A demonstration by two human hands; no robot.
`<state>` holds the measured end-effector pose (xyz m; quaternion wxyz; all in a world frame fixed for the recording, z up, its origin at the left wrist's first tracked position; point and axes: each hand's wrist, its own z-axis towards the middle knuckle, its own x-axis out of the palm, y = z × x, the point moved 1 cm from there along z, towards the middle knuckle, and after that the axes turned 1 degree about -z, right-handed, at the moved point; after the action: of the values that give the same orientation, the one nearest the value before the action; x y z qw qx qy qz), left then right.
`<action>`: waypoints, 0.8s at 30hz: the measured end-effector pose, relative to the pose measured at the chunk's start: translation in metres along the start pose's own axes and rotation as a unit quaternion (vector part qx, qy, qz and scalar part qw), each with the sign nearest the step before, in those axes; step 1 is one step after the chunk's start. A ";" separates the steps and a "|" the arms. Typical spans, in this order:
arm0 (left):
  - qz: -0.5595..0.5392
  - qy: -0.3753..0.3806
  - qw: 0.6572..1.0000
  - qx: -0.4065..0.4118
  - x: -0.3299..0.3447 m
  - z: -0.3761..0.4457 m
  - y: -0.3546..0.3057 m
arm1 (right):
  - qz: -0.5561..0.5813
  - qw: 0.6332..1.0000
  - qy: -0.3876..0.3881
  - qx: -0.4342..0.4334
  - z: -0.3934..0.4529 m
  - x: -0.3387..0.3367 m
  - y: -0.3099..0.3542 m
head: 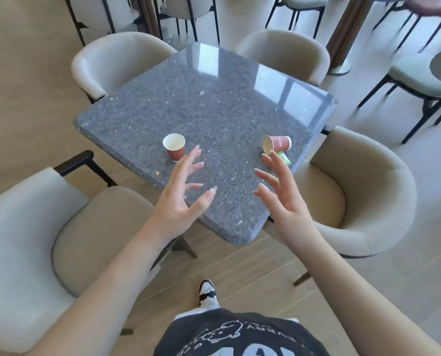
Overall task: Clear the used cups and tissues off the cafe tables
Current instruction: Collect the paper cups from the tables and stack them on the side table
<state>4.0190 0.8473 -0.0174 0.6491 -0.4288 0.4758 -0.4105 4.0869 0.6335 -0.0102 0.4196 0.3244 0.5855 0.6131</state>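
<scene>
Two paper cups wait on the grey stone desk, and both hands are coming in spread and empty. One cup stands upright near the left edge, mouth up, so a simple wrap round its side looks like the plan; the left hand hovers just short of it, fingers fanned wide, thumb out, touching nothing. Over on the right, the other cup lies tipped on its side, mouth facing left, close to the desk's right edge, resting against a small green crumpled thing, a tissue or wrapper, hard to say which. The right hand is spread too, fingertips just beside that cup's rim, palm turned inward, holding nothing. Each hand seems lined up with its own cup, which suggests a two-at-once pickup. The tipped cup may roll when nudged, and it sits close to the edge, so that side wants care. Padded beige chairs ring the desk, and the person stands at its near corner, between two of them. Nothing is cleared yet.
</scene>
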 end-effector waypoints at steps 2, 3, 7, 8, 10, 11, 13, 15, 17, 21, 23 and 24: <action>0.001 0.010 1.000 0.002 -0.011 0.021 0.007 | -0.001 1.000 -0.008 0.004 0.018 0.008 -0.002; 0.002 0.014 1.000 0.002 -0.014 0.030 0.010 | -0.002 1.000 -0.012 0.008 0.026 0.011 -0.003; -0.006 0.015 1.000 -0.006 -0.020 0.057 0.023 | -0.009 1.000 -0.018 0.021 0.054 0.016 -0.008; -0.010 0.012 1.000 -0.009 -0.021 0.062 0.027 | -0.010 1.000 -0.019 0.023 0.060 0.016 -0.010; -0.024 0.003 1.000 -0.019 -0.021 0.073 0.035 | -0.007 0.999 -0.019 0.029 0.073 0.015 -0.015; -0.030 -0.001 0.999 -0.025 -0.021 0.079 0.039 | -0.004 0.999 -0.018 0.033 0.079 0.015 -0.017; -0.030 -0.003 0.999 -0.031 -0.020 0.092 0.046 | 0.001 0.999 -0.018 0.041 0.092 0.013 -0.022; -0.018 -0.001 0.999 -0.033 -0.019 0.105 0.054 | 0.004 0.999 -0.015 0.050 0.106 0.010 -0.028; -0.008 -0.011 0.999 -0.041 -0.019 0.116 0.064 | 0.010 0.998 -0.010 0.057 0.121 0.006 -0.033; 0.001 -0.036 0.998 -0.061 -0.025 0.138 0.088 | 0.004 0.998 -0.010 0.067 0.149 -0.005 -0.044; 0.029 -0.048 0.995 -0.077 -0.033 0.154 0.104 | -0.018 0.997 -0.014 0.079 0.163 -0.013 -0.055; 0.049 -0.059 0.993 -0.089 -0.038 0.162 0.113 | -0.031 0.996 -0.016 0.086 0.169 -0.017 -0.061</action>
<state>4.1827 0.9430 -0.0851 0.6549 -0.4841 0.4917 -0.3082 4.2531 0.6912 -0.0511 0.4185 0.3511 0.6389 0.5417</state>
